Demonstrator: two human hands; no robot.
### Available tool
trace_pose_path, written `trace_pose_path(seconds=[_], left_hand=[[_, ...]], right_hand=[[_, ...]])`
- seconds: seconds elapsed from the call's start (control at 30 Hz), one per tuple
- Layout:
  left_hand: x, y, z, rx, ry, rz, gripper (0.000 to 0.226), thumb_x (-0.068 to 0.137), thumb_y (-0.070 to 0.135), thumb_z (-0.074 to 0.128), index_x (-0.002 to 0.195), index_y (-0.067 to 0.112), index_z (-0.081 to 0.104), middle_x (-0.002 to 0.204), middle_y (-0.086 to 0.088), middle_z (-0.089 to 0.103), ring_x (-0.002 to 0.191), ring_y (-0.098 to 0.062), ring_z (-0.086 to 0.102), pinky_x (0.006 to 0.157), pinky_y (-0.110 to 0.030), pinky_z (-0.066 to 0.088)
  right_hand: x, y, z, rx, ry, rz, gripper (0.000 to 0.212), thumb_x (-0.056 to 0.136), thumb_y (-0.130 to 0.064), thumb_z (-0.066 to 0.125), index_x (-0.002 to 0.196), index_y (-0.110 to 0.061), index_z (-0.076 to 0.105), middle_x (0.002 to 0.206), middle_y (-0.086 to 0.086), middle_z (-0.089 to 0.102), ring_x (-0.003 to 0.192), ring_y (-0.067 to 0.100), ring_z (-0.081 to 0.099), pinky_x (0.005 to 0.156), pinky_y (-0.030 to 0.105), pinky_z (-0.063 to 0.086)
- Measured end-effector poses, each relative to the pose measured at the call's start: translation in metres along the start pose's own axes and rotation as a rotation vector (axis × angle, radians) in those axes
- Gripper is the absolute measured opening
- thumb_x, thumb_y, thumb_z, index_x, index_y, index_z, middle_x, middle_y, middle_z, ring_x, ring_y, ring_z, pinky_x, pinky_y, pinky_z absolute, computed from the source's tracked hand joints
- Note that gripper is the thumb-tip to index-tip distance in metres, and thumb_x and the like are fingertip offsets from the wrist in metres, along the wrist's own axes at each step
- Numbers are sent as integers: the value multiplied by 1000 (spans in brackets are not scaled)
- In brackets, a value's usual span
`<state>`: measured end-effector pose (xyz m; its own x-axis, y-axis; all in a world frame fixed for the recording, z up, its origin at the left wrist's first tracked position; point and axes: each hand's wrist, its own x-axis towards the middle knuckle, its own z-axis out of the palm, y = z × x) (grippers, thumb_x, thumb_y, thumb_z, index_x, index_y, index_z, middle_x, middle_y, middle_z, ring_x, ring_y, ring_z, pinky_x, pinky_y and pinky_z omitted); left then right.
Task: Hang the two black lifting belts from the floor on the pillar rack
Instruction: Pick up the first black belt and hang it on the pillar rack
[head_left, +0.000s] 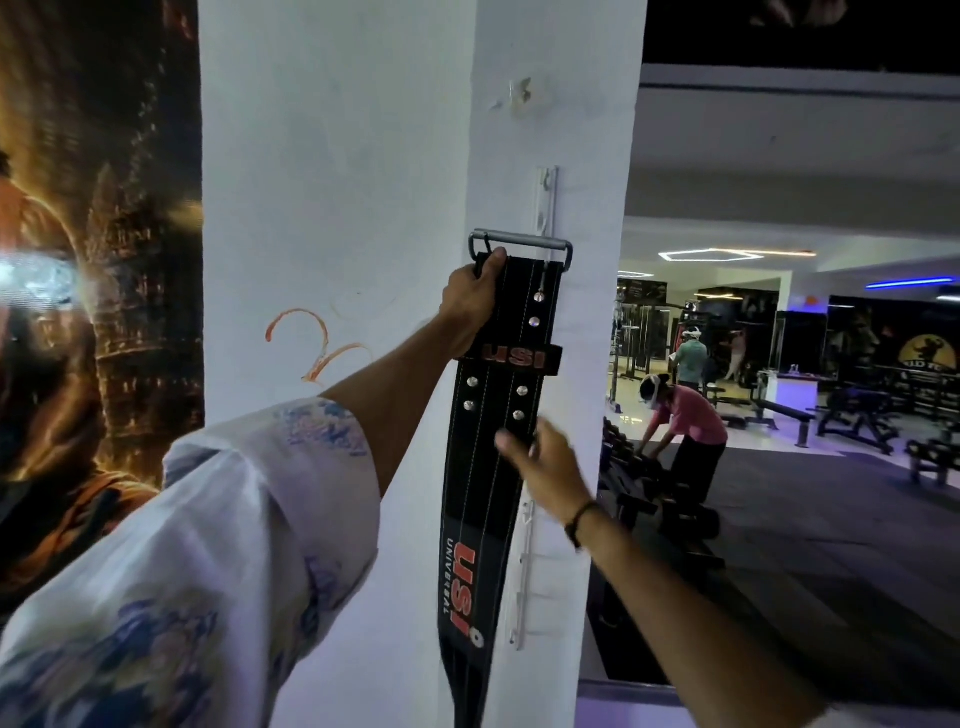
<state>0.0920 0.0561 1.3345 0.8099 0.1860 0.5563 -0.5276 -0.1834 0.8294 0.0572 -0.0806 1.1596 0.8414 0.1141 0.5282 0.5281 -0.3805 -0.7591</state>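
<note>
A black lifting belt with red USI lettering hangs down against the white pillar. Its grey metal buckle sits at the top, beside the white hook rack strip screwed to the pillar. My left hand grips the belt's upper left edge just under the buckle. My right hand rests with spread fingers on the belt's right edge, lower down. A second white hook strip shows below, partly behind the belt. Only one belt is in view.
A large dark poster covers the wall left of the pillar. To the right is a mirror or opening onto the gym floor, with a person in a pink shirt bending over dumbbell racks, plus benches and another person farther back.
</note>
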Motion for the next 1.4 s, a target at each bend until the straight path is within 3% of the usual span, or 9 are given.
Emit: trace_pose_path(seconds=[0.1,0.17,0.37,0.6,0.8,0.87,1.07,1.27,1.4], left_hand=[[2,-12,-9,10,13,-21,65,87,69,49,111,13,70,107,-10,75,98,-28,72,93,-47,58],[4,-17,-10,15,13,-13,67,84,71,48,111,13,70,106,-9,75,99,-28,72,94,-48,58],[8,-23,-5,-6,31,12,62,93,64,49,110,9,70,99,-6,73,90,-24,69,83,-36,58],[1,-21,-5,-36,-4,66,57,96,61,48,110,11,70,104,-9,76,96,-24,73,90,-43,60],[-39,-52,-10,-41,178,97,50,100,54,40,97,16,72,95,-2,75,92,-22,71,86,-43,57],[-74,-81,0,-69,234,78,53,103,56,32,100,20,70,93,4,72,90,-14,68,80,-32,54],[-144,-181,14,113,107,79,69,97,69,22,86,15,64,79,1,71,75,-15,66,66,-28,50],[-51,-54,0,140,199,320,44,97,66,38,124,32,44,81,1,73,72,-17,72,68,-38,58],[-74,-83,9,205,199,286,46,99,63,35,127,28,44,86,6,72,79,-18,71,70,-34,53]], right_hand=[[-38,47,19,-92,-157,28,19,88,-44,65,91,-26,60,86,-8,60,75,9,57,67,21,45],[-26,40,14,-82,-142,38,11,88,-27,66,83,-20,60,77,-5,63,63,5,55,60,22,44],[46,-67,-33,239,155,-116,30,90,-38,49,108,-15,57,90,-5,60,83,7,56,66,25,41],[94,-88,-43,182,303,-171,21,96,-25,56,82,-11,58,67,-3,57,57,6,48,55,21,38],[102,-101,-24,223,463,-191,16,97,-25,53,85,-16,59,70,-4,59,62,12,51,58,26,37],[107,-109,-25,211,491,-195,17,96,-26,53,85,-16,60,75,1,61,70,18,55,65,27,39],[121,-124,-46,194,510,-216,18,97,-29,52,88,-15,60,79,3,62,75,21,58,69,36,46],[120,-100,-48,235,491,-153,20,97,-29,52,88,-13,60,69,-5,57,59,6,48,56,26,36],[116,-104,-49,295,514,-153,19,98,-28,52,90,-12,60,68,-6,56,58,4,48,54,25,35]])
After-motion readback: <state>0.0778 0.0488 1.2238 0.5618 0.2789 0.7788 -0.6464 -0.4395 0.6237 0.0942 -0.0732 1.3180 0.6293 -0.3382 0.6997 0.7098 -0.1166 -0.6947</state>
